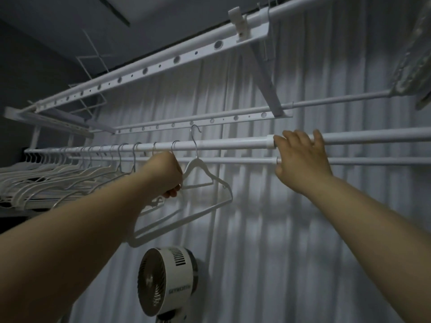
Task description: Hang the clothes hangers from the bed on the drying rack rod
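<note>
While your left hand [166, 174] is clenched on the shoulder of a white hanger [194, 163], its steel hook rises at 1 o'clock from that fist. It stands just above the drying rack rod [233, 143], which runs 9 to 3. Your right hand [302, 159] rests spread-fingered on the rod at 3 o'clock, farther from the hook. Hung hangers [93, 171] crowd 9 o'clock, with a curtain [303, 229] behind and a fan [168, 280] at 6.

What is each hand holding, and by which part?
Left hand grips a white hanger by its shoulder; right hand rests open on the rod.
</note>
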A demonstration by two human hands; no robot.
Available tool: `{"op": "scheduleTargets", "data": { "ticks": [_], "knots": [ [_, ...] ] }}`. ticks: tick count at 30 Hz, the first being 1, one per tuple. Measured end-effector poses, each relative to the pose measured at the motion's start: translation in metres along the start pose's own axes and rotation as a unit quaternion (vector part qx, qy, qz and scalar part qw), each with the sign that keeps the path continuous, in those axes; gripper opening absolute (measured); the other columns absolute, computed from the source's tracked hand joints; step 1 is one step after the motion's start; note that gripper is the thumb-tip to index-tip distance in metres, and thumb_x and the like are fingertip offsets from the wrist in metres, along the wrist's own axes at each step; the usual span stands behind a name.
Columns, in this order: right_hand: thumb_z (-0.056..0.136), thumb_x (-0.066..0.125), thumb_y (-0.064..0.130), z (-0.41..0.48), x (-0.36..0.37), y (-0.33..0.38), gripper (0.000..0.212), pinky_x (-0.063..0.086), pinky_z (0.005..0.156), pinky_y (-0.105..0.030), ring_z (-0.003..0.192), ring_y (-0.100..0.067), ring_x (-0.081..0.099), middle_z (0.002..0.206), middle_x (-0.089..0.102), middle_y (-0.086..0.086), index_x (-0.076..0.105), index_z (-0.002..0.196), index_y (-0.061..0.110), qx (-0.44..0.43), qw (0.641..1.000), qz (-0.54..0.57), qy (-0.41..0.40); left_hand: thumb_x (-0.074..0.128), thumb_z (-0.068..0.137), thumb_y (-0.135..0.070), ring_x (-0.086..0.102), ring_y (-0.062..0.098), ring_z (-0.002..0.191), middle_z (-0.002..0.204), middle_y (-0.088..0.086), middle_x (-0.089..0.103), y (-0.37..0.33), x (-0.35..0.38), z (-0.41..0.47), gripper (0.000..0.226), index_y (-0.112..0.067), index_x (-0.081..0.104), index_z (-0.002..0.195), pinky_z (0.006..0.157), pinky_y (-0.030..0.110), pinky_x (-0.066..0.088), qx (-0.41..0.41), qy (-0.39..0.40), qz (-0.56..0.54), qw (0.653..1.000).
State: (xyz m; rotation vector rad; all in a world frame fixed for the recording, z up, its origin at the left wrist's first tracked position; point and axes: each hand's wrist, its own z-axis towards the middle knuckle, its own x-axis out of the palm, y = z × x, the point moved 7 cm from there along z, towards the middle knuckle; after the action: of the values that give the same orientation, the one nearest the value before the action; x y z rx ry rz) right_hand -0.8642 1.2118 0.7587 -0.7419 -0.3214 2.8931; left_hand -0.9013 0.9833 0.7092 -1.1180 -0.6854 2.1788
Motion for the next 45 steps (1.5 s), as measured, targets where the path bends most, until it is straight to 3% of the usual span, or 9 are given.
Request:
{"op": "scheduleTargets", "data": {
  "ticks": [11,17,22,25,28,30,37,41,45],
  "knots": [
    [0.086,0.049,0.022,0.001,0.005,0.000,0.060,-0.006,0.116,-0.045,0.141,-0.023,0.012,0.152,0.019,-0.005,0.024,0.141,0.015,-0.004,1.000,0.009,-0.021,0.057,0.087,-0.005,0.061,0.021,0.055,0.062,0.008,0.066,0.024,0.023,0.028,0.012,0.000,0.067,0.092,0.061,0.031,0.056,0.013,0.003,0.012,1.000],
    [0.085,0.049,0.020,-0.001,0.006,-0.001,0.061,-0.007,0.116,-0.045,0.142,-0.023,0.010,0.153,0.018,-0.006,0.026,0.141,0.014,-0.005,1.000,0.013,-0.028,0.055,0.087,-0.004,0.059,0.013,0.047,0.059,0.002,0.064,0.030,0.022,0.030,0.025,-0.019,0.057,0.067,0.050,0.023,0.049,0.032,0.001,0.031,0.999],
    [0.086,0.046,0.019,-0.002,0.010,0.002,0.057,-0.007,0.116,-0.044,0.143,-0.024,0.010,0.153,0.020,-0.008,0.030,0.139,0.011,-0.003,0.998,0.037,-0.052,0.056,0.088,-0.009,0.064,0.017,0.057,0.065,0.003,0.066,0.039,0.021,0.029,0.013,-0.006,0.068,0.084,0.063,0.031,0.055,0.021,0.018,0.048,0.998],
    [0.073,0.034,0.022,-0.013,0.006,0.009,0.060,0.004,0.113,-0.050,0.137,-0.033,0.029,0.142,0.041,-0.015,0.048,0.128,0.005,0.005,0.981,0.120,-0.150,0.061,0.087,-0.021,0.061,0.017,0.062,0.068,0.003,0.064,0.042,0.016,0.024,0.018,-0.006,0.070,0.091,0.055,0.026,0.049,0.041,0.013,0.059,0.997],
    [0.069,0.034,0.025,-0.028,0.005,0.019,0.059,0.008,0.108,-0.041,0.128,-0.030,0.038,0.131,0.052,-0.015,0.055,0.120,0.007,0.027,0.966,0.182,-0.182,0.059,0.087,-0.033,0.060,0.020,0.077,0.084,0.007,0.066,0.038,-0.003,0.010,0.029,-0.007,0.070,0.097,0.065,0.027,0.047,0.073,-0.030,0.108,0.991],
    [0.067,0.034,0.026,-0.038,-0.003,0.036,0.054,0.015,0.099,-0.037,0.113,-0.029,0.043,0.117,0.060,-0.017,0.060,0.111,0.005,0.002,0.958,0.201,-0.207,0.055,0.089,-0.033,0.062,0.025,0.089,0.097,0.012,0.068,0.034,-0.020,-0.003,0.033,-0.005,0.069,0.101,0.077,0.032,0.048,0.109,-0.060,0.111,0.986],
    [0.088,0.053,0.019,-0.051,-0.038,0.132,0.026,0.037,0.075,-0.030,0.090,-0.028,0.054,0.103,0.062,-0.014,0.063,0.104,0.002,-0.038,0.924,0.362,-0.121,0.057,0.088,-0.026,0.057,0.008,0.075,0.085,-0.002,0.064,0.094,-0.105,-0.075,0.022,-0.011,0.070,0.098,0.069,0.020,0.041,0.132,-0.134,0.058,0.980],
    [0.088,0.056,0.011,-0.065,-0.082,0.223,0.017,0.032,0.069,-0.025,0.077,-0.017,0.045,0.089,0.060,-0.008,0.065,0.100,0.003,-0.067,0.883,0.454,-0.096,0.061,0.085,-0.017,0.055,-0.002,0.059,0.077,-0.005,0.064,0.180,-0.173,-0.141,0.016,-0.007,0.072,0.091,0.058,0.003,0.038,0.073,-0.117,0.115,0.984],
    [0.082,0.061,0.004,-0.097,-0.122,0.340,0.010,0.044,0.065,-0.033,0.071,-0.031,0.059,0.080,0.067,-0.018,0.069,0.088,0.001,-0.106,0.846,0.519,-0.058,0.062,0.085,-0.023,0.061,0.002,0.064,0.061,-0.009,0.061,0.284,-0.261,-0.220,0.023,-0.003,0.072,0.085,0.055,0.011,0.038,-0.040,-0.113,0.140,0.983]
  ]
}}
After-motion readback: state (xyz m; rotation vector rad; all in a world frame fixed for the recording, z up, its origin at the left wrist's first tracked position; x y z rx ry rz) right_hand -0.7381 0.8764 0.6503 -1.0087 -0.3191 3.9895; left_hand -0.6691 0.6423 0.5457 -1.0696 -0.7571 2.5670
